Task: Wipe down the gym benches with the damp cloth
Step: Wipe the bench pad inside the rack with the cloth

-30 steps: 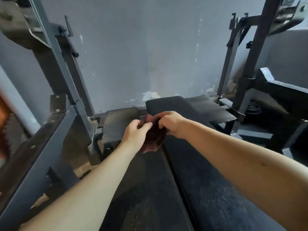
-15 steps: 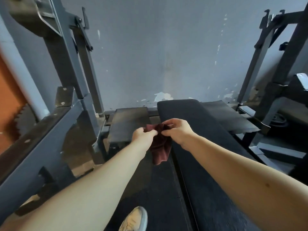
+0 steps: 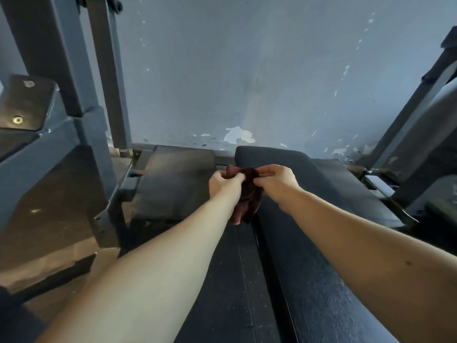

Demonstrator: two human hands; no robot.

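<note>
Left hand (image 3: 223, 185) and right hand (image 3: 278, 184) pinch bunched dark-red cloth (image 3: 249, 196) over left edge of black padded bench (image 3: 309, 243); slack fingers (image 3: 267, 172) could drop it.

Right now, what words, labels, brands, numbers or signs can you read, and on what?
No text reads anywhere.
Bench pad, cloth, steel frame: no lettering shows.
Wall: pale marks are chipped paint, not writing.
Bracket plate: one small pale spot, too blurred to tell.
</note>
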